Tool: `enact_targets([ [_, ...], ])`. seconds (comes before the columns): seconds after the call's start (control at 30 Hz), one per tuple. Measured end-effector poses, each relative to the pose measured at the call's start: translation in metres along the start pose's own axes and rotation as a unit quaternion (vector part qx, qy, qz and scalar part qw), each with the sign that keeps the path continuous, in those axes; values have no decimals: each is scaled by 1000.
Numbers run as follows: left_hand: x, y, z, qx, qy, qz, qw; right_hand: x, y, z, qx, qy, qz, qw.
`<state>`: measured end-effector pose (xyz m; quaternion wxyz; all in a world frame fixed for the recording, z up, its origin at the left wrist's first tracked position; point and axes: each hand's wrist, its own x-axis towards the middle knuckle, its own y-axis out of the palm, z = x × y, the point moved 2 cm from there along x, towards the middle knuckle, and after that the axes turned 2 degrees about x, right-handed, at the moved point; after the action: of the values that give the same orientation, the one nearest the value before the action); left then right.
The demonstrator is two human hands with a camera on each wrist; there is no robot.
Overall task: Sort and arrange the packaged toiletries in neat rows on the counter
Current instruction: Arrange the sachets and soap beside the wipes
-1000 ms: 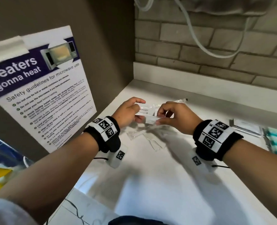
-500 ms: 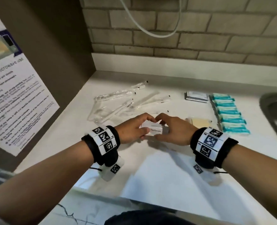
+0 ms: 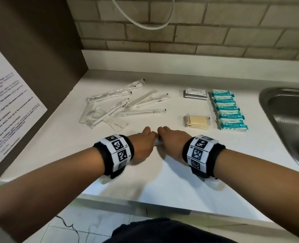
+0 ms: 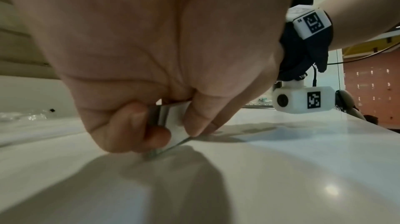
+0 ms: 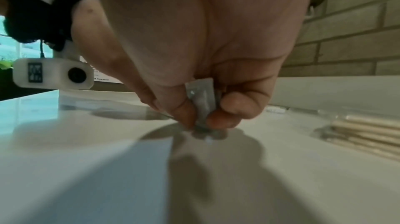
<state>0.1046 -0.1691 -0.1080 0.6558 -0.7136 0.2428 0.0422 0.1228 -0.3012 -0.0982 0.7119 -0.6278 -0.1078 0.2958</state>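
Toiletry sachet [image 3: 157, 142], small, flat and white, sits low at the near middle of the counter [image 3: 162, 181], its ends pinched between the left hand [image 3: 141, 144] and right hand [image 3: 173, 142]; it looks light, limp and slick, so edge grips suit it best; farther back lie loose wrapped toothbrushes [image 3: 120, 106], tan packets [image 3: 197, 122] and a teal row [image 3: 228, 109]
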Motion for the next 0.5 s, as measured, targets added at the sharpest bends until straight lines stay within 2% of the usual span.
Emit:
enact_targets([
  [0.17, 2, 1, -4, -45, -11, 14, 999, 2, 6, 4, 61, 48, 26, 997],
  [0.27, 2, 0, 4, -128, -17, 20, 991, 0, -3, -3, 109, 36, 57, 992],
  [0.4, -8, -10, 17, -157, 10, -9, 988, -4, -15, -17, 148, 0, 28, 989],
  [0.5, -15, -14, 24, -160, 23, -57, 985, -8, -20, -24, 169, -6, 7, 986],
])
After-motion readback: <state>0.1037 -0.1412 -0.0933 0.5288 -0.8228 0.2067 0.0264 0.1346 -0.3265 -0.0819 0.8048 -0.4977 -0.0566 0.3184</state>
